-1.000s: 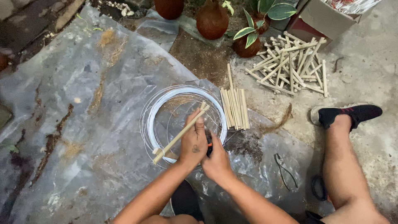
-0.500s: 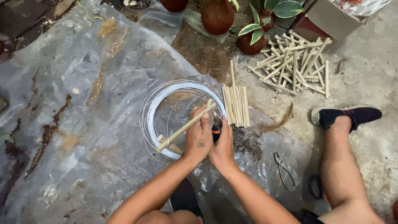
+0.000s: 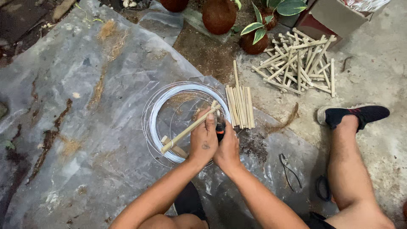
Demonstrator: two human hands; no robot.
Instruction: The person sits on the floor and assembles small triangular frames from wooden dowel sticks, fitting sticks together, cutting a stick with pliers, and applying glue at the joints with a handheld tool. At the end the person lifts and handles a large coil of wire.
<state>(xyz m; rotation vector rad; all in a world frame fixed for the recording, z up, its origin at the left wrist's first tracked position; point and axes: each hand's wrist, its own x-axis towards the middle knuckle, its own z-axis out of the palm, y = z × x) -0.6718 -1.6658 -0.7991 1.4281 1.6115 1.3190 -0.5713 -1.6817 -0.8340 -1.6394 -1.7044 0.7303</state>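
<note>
The left hand (image 3: 204,142) is gripping a bamboo stick (image 3: 190,129) over the white wire coil (image 3: 169,106). The right hand (image 3: 228,148) is squeezing a small tool (image 3: 219,128) just beside the coil's right edge.

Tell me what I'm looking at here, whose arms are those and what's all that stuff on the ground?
The picture comes from a camera worn on a person's head, looking down, so the two arms at the bottom are that person's own. They sit on the ground, one leg stretched out with a black shoe on it. The left hand holds a thin wooden stick. The right hand presses close beside it, gripping a small dark tool with some orange; I cannot tell what kind. Under the hands lies a coil of white wire on a grey plastic sheet. Nearby are a neat row of sticks, a messy pile of sticks, and pliers.
</note>
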